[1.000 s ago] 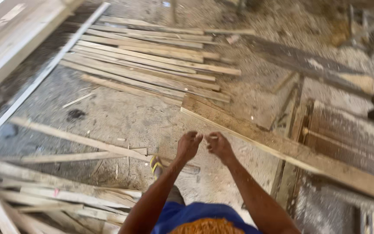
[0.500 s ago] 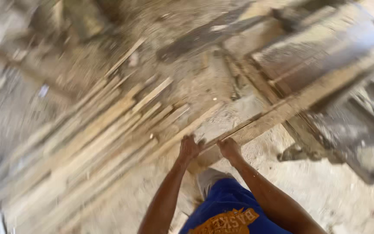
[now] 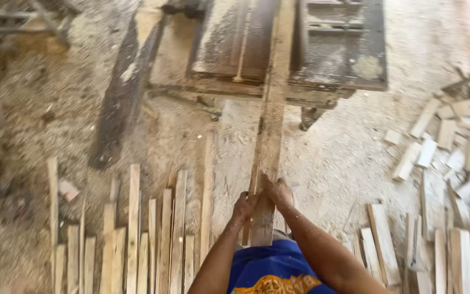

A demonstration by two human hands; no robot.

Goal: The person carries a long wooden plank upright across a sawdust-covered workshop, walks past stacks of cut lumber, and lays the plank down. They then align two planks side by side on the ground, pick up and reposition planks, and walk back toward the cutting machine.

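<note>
Both hands, left [image 3: 244, 207] and right [image 3: 279, 191], clasp the near end of a long plank [image 3: 272, 117] running ahead onto the saw desk [image 3: 344, 60]; an even two-sided grip should feed it straight.

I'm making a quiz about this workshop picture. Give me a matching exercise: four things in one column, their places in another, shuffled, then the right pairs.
Things:
1 long plank
2 row of wood strips
3 heap of short offcuts
4 saw table

Places:
A right edge of the floor
B top centre
C lower left floor
D held by left hand and right hand

Pairs: 1-D, 2-C, 3-A, 4-B
</note>
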